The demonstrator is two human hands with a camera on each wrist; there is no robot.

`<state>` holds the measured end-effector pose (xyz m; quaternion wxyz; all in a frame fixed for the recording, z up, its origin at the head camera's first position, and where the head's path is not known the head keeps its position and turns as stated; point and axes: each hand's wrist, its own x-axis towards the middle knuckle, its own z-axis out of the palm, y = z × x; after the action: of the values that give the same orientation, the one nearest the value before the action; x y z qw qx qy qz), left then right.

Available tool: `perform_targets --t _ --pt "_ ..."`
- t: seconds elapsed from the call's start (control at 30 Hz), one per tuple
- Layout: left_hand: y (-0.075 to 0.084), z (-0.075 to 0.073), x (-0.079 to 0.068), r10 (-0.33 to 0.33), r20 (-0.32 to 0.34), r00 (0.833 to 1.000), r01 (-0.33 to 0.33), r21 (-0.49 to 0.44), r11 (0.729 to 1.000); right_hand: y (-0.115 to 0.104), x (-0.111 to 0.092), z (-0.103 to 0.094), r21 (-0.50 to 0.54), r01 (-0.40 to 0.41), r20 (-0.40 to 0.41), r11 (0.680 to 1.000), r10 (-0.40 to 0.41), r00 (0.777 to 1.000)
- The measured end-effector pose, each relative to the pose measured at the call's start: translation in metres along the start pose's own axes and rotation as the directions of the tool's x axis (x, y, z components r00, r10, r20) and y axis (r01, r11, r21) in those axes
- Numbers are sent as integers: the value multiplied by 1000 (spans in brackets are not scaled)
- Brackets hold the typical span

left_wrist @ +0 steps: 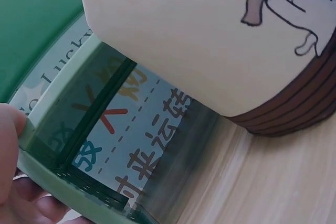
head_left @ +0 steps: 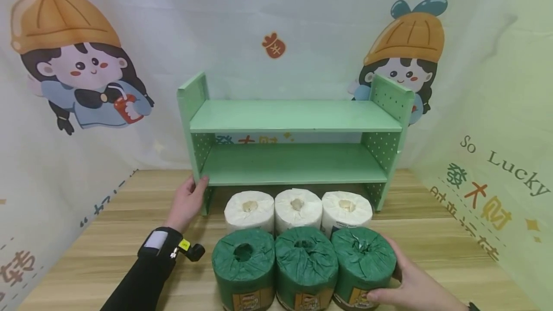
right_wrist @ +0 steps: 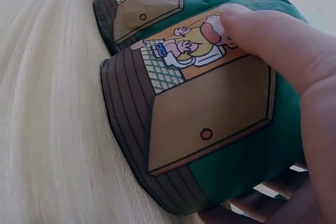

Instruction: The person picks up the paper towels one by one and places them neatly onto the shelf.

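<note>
A light green two-tier shelf (head_left: 295,164) stands on the wooden table. My left hand (head_left: 187,203) grips the lower part of its left side panel, thumb in front and fingers behind, as the left wrist view also shows. In front of the shelf sit three green-wrapped toilet rolls in a row: left (head_left: 244,277), middle (head_left: 306,272) and right (head_left: 363,268). My right hand (head_left: 403,272) holds the right green toilet roll from its outer side. In the right wrist view the thumb lies on that roll's printed label (right_wrist: 210,108), with the other fingers partly hidden behind it.
Three white-wrapped toilet rolls, left (head_left: 249,208), middle (head_left: 298,212) and right (head_left: 347,210), stand upright between the green row and the shelf. Both shelf boards bear nothing. A printed cloth backdrop (head_left: 242,23) hangs behind and at both sides of the table (head_left: 129,205).
</note>
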<state>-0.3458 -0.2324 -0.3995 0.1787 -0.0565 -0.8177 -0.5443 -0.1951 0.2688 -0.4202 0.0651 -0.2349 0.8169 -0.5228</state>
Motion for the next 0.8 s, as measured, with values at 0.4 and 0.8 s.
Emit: perform_targets --t 0.4,0.8 --pt "0 0 -4 7 -17 1000 -7 18 1000 -4 -2 1 -52 -6 -81 999 2 997" --pt "0 -2 -5 12 -10 1000 -12 30 999 -19 -12 -9 -102 66 -102 993 -77 992"
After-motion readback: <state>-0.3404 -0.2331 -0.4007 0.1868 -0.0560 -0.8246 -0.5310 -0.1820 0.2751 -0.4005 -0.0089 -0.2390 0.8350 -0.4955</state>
